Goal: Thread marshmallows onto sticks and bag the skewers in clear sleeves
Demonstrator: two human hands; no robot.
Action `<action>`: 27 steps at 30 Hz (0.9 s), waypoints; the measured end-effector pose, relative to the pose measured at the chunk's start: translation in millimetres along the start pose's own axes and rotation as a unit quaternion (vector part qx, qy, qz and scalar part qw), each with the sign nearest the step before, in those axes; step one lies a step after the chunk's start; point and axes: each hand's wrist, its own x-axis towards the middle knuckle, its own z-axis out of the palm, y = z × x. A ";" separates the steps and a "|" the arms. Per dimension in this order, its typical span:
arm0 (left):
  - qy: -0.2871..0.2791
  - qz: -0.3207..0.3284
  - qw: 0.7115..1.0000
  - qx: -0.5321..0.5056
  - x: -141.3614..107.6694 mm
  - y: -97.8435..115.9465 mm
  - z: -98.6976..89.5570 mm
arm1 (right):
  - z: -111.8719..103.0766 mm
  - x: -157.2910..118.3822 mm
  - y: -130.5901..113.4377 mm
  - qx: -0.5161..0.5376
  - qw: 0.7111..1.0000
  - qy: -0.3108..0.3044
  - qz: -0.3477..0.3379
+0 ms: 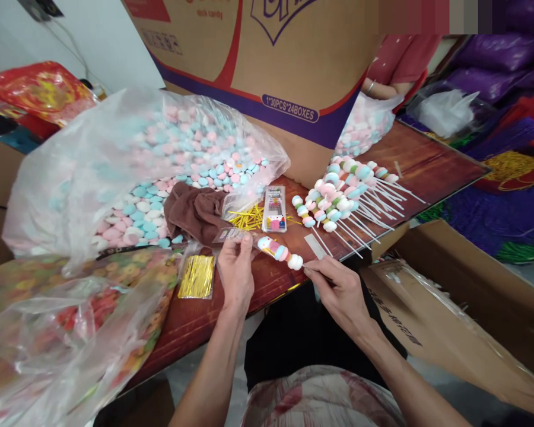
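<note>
My right hand (pixel 342 292) pinches the stick of a marshmallow candy skewer (pixel 295 262) just over the table's front edge. My left hand (pixel 237 270) is closed on a small clear plastic wrapper (pixel 231 235), thumb on top. The skewer's far end lies inside the wrapper's mouth, while the white pieces near my right hand are outside it. Beyond my hands lie gold twist ties (pixel 250 218) and a stack of printed wrappers (pixel 275 209). To the right is a pile of candy skewers (pixel 333 196), sticks pointing toward me.
A large clear bag of pastel candies (pixel 191 133) fills the left, with a brown cloth (pixel 193 207) against it. Packed gold ties (pixel 196 277) lie nearby. A big carton (pixel 249 65) stands behind; an open cardboard box (pixel 445 314) is at right. Another person's arm (pixel 380 90) shows behind.
</note>
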 end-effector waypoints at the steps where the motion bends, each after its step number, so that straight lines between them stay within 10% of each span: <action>1: 0.010 0.010 1.000 0.007 -2.1 -1.8 1.2 | 2.6 -0.5 -1.2 -0.009 1.000 0.002 -0.004; 16: -0.017 0.007 0.998 -0.052 -11.9 -5.1 11.2 | -1.6 8.8 -1.5 -0.012 0.990 -0.127 0.058; 27: -0.035 -0.057 0.994 -0.086 -16.9 -3.3 15.7 | 10.8 0.9 -2.1 -0.148 0.984 -0.098 -0.027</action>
